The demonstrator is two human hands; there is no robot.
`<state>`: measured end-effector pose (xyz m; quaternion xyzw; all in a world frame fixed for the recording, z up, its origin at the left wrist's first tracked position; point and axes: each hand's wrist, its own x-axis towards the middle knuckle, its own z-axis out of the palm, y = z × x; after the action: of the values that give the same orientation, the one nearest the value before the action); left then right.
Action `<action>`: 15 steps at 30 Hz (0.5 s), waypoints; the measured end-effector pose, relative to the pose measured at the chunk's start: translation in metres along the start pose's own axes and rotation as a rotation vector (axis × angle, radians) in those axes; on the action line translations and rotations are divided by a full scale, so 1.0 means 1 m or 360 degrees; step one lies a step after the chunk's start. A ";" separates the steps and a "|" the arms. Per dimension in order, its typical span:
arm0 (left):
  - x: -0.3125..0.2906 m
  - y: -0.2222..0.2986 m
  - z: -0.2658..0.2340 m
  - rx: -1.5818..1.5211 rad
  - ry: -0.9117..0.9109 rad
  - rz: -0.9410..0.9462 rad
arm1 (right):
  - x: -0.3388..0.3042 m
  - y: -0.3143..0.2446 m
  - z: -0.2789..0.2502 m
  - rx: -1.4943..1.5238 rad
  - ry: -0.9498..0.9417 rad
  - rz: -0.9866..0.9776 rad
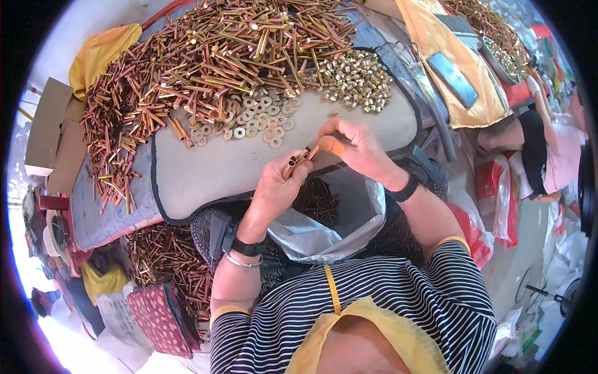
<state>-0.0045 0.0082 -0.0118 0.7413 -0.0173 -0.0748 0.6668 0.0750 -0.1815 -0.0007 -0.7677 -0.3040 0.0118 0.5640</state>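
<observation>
Over the open sack, my left hand [277, 185] is closed round a few copper-coloured metal tubes [291, 163], their hollow ends showing. Close by on the right, my right hand [358, 148] has orange tape round a finger. Its fingertips pinch a slim copper-coloured tube [314, 151] beside those in the left hand. Ahead of both hands, flat round washers [261, 118] lie spread on the grey mat [218, 165]. Small brassy nuts [358, 80] are heaped to their right. A large pile of long coppery bolts [237, 47] covers the far side.
A white sack [367, 227] with metal pieces inside stands open at my lap. More bolts [168, 265] fill a space at the lower left. A phone [453, 80] lies on yellow cloth [417, 31] at the right. Another person [548, 146] sits farther right; cardboard boxes [47, 128] stand left.
</observation>
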 end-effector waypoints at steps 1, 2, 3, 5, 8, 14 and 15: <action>0.000 0.001 0.001 0.0003 0.0005 0.0005 | 0.001 0.002 0.001 0.0021 -0.0108 0.0142; -0.001 0.002 0.003 0.0041 0.0027 0.0103 | 0.000 0.003 -0.001 0.0022 -0.0110 0.0134; -0.001 0.002 0.005 0.0080 0.0051 0.0200 | -0.001 0.002 -0.004 0.0080 -0.0083 0.0222; -0.001 0.003 0.006 0.0088 0.0072 0.0170 | 0.001 -0.004 -0.003 0.0144 -0.0064 0.0301; -0.003 0.000 0.001 0.0065 0.0061 0.0131 | 0.001 -0.011 0.002 -0.0109 0.0170 -0.0097; -0.011 0.012 -0.003 0.0621 0.0111 0.0591 | 0.003 -0.009 -0.008 0.0156 -0.0372 0.0364; -0.013 0.014 -0.006 0.0653 0.0003 0.0653 | 0.007 -0.007 -0.004 0.0275 -0.0111 0.0234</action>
<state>-0.0153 0.0144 0.0035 0.8416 -0.1812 0.0675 0.5042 0.0787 -0.1804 0.0087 -0.7355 -0.2642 0.1060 0.6148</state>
